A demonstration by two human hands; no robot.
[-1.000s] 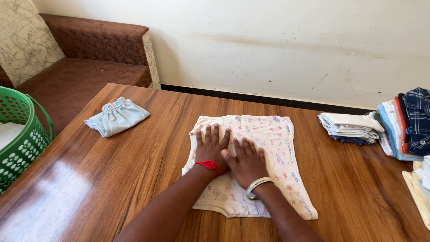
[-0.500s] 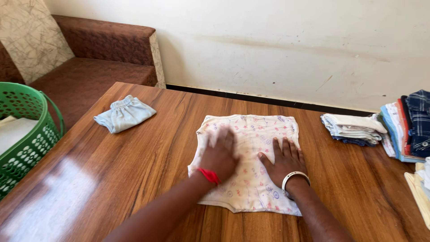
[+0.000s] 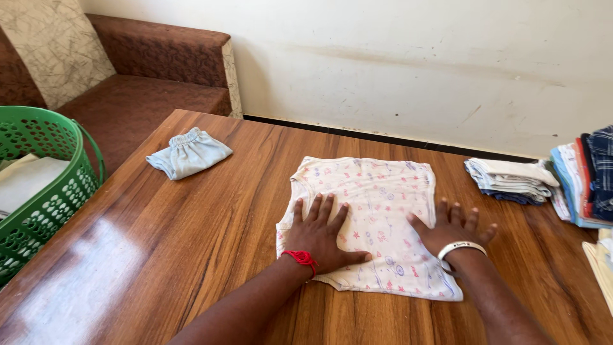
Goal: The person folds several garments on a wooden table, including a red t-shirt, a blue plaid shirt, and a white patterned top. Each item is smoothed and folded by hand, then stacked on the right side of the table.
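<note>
A white printed garment (image 3: 377,204) lies flat on the wooden table (image 3: 191,243). My left hand (image 3: 322,233), with a red thread at the wrist, presses flat on the garment's near left part, fingers spread. My right hand (image 3: 453,231), with a white bangle at the wrist, rests flat with spread fingers at the garment's right edge, partly on the cloth and partly on the table. Neither hand grips anything.
A folded light blue piece (image 3: 188,153) lies at the table's far left. A folded pile (image 3: 511,179) and a taller stack of clothes (image 3: 584,182) sit at the right. A green basket (image 3: 45,185) with cloth stands left of the table, a brown sofa (image 3: 128,83) behind it.
My hands have slid apart across the garment: the right one moved out to the right edge, the left one settled lower left. The camera view shifted slightly left.
</note>
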